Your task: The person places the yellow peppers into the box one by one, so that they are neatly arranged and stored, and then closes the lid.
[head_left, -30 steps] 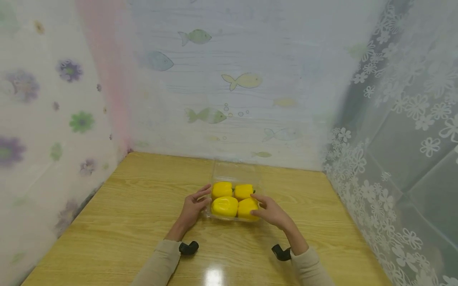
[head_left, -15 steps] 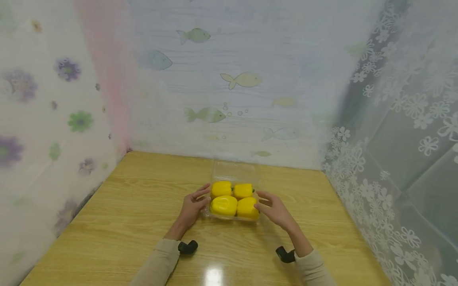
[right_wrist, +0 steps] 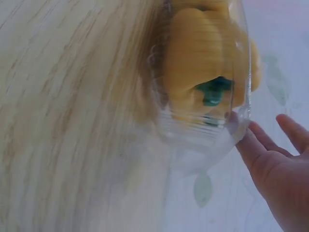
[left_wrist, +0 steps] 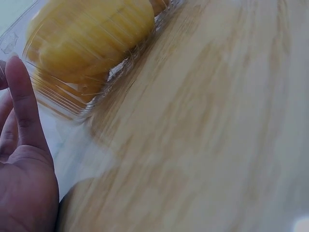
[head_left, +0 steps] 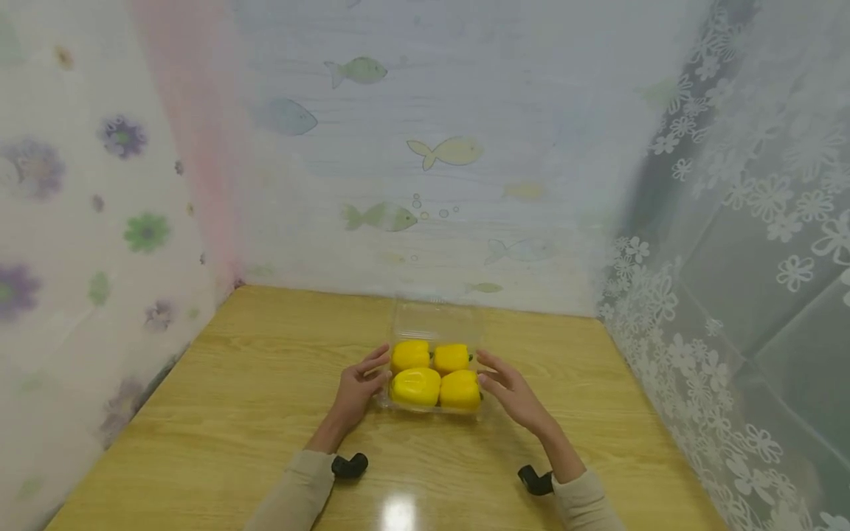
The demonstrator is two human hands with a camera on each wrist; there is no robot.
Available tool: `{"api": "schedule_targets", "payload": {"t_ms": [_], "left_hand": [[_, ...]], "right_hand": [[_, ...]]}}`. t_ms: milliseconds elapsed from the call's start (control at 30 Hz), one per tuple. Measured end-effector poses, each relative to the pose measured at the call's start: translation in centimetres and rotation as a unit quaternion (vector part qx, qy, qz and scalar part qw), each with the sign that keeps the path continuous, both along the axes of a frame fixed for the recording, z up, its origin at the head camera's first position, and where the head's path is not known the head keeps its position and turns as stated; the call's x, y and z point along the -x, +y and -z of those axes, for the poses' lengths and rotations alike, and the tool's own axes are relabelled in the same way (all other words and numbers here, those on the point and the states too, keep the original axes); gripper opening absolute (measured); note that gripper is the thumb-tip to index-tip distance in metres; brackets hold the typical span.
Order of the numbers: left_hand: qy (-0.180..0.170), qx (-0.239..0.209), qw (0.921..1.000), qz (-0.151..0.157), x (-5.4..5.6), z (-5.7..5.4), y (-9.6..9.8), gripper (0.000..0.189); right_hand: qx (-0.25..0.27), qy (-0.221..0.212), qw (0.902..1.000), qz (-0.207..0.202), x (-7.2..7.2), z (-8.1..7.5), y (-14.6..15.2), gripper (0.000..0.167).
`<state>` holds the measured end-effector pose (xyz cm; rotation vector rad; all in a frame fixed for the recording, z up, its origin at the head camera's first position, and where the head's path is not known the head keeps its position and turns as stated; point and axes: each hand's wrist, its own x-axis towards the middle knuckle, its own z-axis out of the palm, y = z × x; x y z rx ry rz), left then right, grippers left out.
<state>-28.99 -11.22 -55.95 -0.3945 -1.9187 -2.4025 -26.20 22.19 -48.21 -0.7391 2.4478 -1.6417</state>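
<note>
Several yellow bell peppers sit in two rows inside a clear plastic clamshell box (head_left: 425,410): front left (head_left: 415,387), front right (head_left: 460,389), back left (head_left: 410,355) and back right (head_left: 451,358). The box's lid (head_left: 434,321) is folded back behind them. My left hand (head_left: 355,389) stays at the box's left side, fingers loosely extended, thumb at the wall. At the right side, my right hand (head_left: 516,392) is spread. In the right wrist view its thumb (right_wrist: 246,145) touches the clear wall near the rim, and green stems show through the plastic.
A wood-grain table (head_left: 279,332) carries the box. A fish-patterned sheet (head_left: 438,147) hangs behind it, with flowered sheets (head_left: 146,232) at the left and right. A black wrist attachment (head_left: 350,466) sits at each sleeve.
My right hand has drawn back to the right, off the front right pepper, and is now at the box's right side. The left hand has hardly moved.
</note>
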Motion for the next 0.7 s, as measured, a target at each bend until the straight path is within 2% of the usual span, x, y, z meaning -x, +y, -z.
{"api": "schedule_targets", "payload": {"t_ms": [133, 300, 467, 700], "left_hand": [[0.000, -0.006, 1.0000, -0.004, -0.2, 0.0, 0.1, 0.043], [0.005, -0.017, 0.9997, -0.018, -0.2, 0.1, 0.2, 0.043], [0.007, -0.011, 0.9995, -0.030, -0.4, 0.3, 0.2, 0.044], [0.005, -0.006, 0.9993, -0.037, -0.6, 0.1, 0.2, 0.043]], "right_hand": [[0.032, -0.004, 0.9988, 0.037, 0.4, 0.7, 0.4, 0.054], [0.052, 0.015, 0.9944, 0.090, 0.8, 1.3, 0.9, 0.047], [0.049, 0.028, 0.9931, 0.103, 0.8, 1.8, 1.5, 0.047], [0.009, 0.003, 0.9943, 0.106, 1.0, 2.2, 2.4, 0.049]]}}
